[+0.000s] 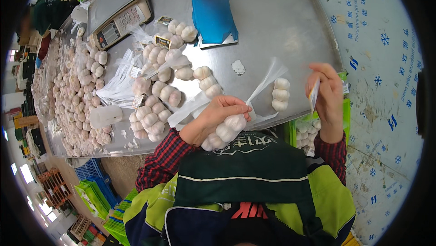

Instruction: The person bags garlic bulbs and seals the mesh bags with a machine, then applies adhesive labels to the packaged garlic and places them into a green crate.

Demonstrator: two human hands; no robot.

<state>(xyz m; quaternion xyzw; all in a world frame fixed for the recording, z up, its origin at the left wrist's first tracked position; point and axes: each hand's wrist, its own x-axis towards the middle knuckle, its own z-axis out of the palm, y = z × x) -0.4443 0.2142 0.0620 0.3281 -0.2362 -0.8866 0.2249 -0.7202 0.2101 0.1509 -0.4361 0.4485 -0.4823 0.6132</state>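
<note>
My left hand [223,110] pinches the gathered neck of a white net bag of garlic bulbs [225,131], close to my apron at the table's front edge. The loose end of the net [269,74] fans out above my fingers. Raised at the right, my right hand [325,91] is slightly blurred and holds a small printed label [313,94] by its fingers. Between the hands, a short row of garlic bulbs [281,94] lies on the metal table. Left of my left hand are several netted garlic bags [150,120], some with labels, and a bundle of empty white nets [119,82].
A large heap of loose garlic [75,103] covers the table's left side, beside a plastic scoop [106,116]. A weighing scale [119,18] and a blue-covered device [213,16] stand farther back. A green crate [346,120] holds garlic below the right edge. Another person [51,12] is at the far left.
</note>
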